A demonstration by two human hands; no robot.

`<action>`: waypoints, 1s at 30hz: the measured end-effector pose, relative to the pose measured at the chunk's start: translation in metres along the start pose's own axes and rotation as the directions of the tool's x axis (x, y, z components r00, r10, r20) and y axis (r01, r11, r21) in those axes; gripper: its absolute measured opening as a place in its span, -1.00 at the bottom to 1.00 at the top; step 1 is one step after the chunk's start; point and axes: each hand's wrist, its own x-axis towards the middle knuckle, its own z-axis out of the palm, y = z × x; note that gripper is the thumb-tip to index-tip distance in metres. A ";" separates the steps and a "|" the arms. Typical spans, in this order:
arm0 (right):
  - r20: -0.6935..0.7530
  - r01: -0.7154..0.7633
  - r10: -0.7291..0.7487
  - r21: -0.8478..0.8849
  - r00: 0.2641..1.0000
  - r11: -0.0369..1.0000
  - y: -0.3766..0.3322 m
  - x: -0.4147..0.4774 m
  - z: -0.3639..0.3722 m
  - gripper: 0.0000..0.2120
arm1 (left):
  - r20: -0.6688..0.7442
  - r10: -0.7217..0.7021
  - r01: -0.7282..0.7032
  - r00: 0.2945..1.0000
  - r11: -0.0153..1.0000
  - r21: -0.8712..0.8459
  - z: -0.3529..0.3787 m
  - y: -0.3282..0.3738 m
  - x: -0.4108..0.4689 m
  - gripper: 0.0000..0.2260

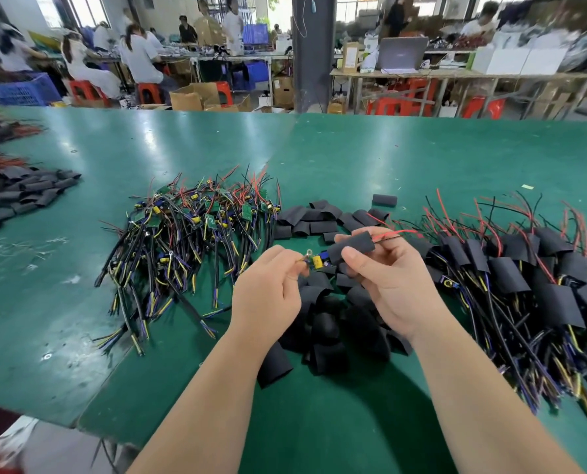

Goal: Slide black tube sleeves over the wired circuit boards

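Black tube sleeves (319,323) and red, yellow and blue wires (189,254) on a plain green surface (353,148).

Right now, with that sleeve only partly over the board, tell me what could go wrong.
The yellow component on the board sits at the mouth of the sleeve and may snag there. The left hand pinches only the thin ring-terminal wire, so pulling could strain its joint. The right hand squeezes the sleeve, which may flatten it and jam the board.
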 end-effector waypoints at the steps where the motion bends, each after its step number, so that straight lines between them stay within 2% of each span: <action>1: 0.022 0.011 -0.011 -0.006 1.000 1.000 0.000 0.000 -0.001 -0.70 | -0.009 -0.006 0.006 1.000 1.000 -0.008 0.000 -0.001 0.001 -0.84; 5: 0.133 0.035 -0.028 -0.046 0.991 0.998 0.000 0.001 -0.007 -0.67 | -0.025 -0.009 0.007 1.000 0.998 -0.058 0.001 -0.003 0.002 -0.83; 8: 0.145 0.055 -0.040 -0.101 0.989 0.993 -0.003 0.002 -0.011 -0.66 | -0.035 -0.003 -0.001 0.999 0.993 -0.114 0.003 -0.005 0.002 -0.82; 12: 0.152 0.026 -0.022 -0.027 0.988 0.999 -0.003 0.002 -0.012 -0.64 | -0.071 -0.003 -0.011 0.997 0.980 -0.197 0.005 -0.006 0.003 -0.81; 16: 0.181 -0.059 0.056 0.006 0.982 0.998 -0.001 0.001 -0.010 -0.66 | -0.053 -0.015 0.001 0.999 0.970 -0.245 0.006 -0.004 0.004 -0.81; 21: 0.136 -0.072 0.070 0.010 0.988 0.997 0.002 -0.001 -0.008 -0.68 | -0.010 0.002 -0.004 1.000 0.979 -0.204 0.005 -0.001 0.003 -0.83; 26: 0.099 0.014 0.005 -0.184 0.995 0.983 0.007 -0.003 -0.004 -0.70 | 0.090 0.025 -0.017 0.996 0.996 -0.087 0.004 0.004 0.001 -0.81; 28: 0.067 -0.008 0.018 -0.149 0.998 0.989 0.011 -0.003 -0.002 -0.74 | 0.092 0.025 -0.019 0.995 0.998 -0.062 0.003 0.006 0.000 -0.78; 30: 0.045 -0.057 0.058 -0.040 0.997 0.998 0.013 -0.002 -0.001 -0.85 | 0.090 0.031 -0.026 0.995 0.998 -0.063 0.002 0.009 0.001 -0.77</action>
